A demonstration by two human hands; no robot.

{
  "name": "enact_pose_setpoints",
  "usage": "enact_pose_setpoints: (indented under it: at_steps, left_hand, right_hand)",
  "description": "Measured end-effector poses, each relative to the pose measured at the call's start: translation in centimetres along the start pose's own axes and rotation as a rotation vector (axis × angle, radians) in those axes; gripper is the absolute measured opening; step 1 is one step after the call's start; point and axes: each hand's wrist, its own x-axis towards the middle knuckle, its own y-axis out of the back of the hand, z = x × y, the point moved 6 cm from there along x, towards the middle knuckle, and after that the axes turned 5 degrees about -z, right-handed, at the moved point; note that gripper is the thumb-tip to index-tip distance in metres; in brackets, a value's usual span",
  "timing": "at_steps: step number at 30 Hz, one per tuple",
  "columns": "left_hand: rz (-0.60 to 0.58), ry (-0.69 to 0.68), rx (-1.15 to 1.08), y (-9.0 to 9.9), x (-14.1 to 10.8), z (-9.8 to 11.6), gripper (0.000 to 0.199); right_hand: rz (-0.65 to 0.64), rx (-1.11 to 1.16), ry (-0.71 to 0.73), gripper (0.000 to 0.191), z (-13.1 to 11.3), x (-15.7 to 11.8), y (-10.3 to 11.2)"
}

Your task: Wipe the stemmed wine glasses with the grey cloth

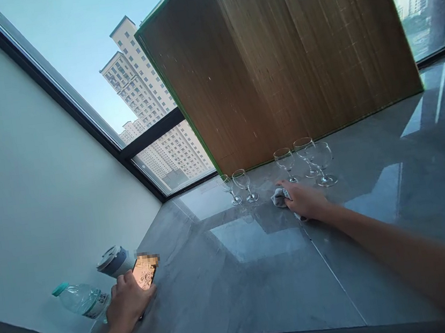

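My right hand presses a crumpled grey cloth onto the grey marble-look sill. Close behind that hand stand three stemmed glasses, among them a wine glass and a larger one. Two smaller stemmed glasses, one of them a clear glass, are upright to the left of the cloth. At the lower left, my left hand is closed around a smartphone with a lit screen. Beside it are a lidded paper cup and a clear plastic bottle with a teal cap.
A large brown board with green edging leans against the window behind the glasses. To the left rises a pale wall. A dark window frame meets the sill, with tall buildings outside. The sill's front edge runs along the bottom.
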Motion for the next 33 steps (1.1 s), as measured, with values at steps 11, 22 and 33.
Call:
enact_pose_setpoints:
  at_steps: [11,22,33]
  left_hand:
    - [-0.201,0.006,-0.110,-2.9,2.7,-1.9,0.061]
    - [-0.303,0.115,-0.454,-7.4,6.2,-4.1,0.053]
    - [-0.207,-0.256,-1.639,5.1,-0.5,32.4,0.052]
  right_hand:
    - [0.020,0.006,-0.009,0.056,0.1,0.1,-0.1]
    - [0.069,-0.009,-0.065,0.064,-1.0,-0.4,1.3]
    - [0.029,0.030,-0.031,0.062,-1.2,-0.2,0.8]
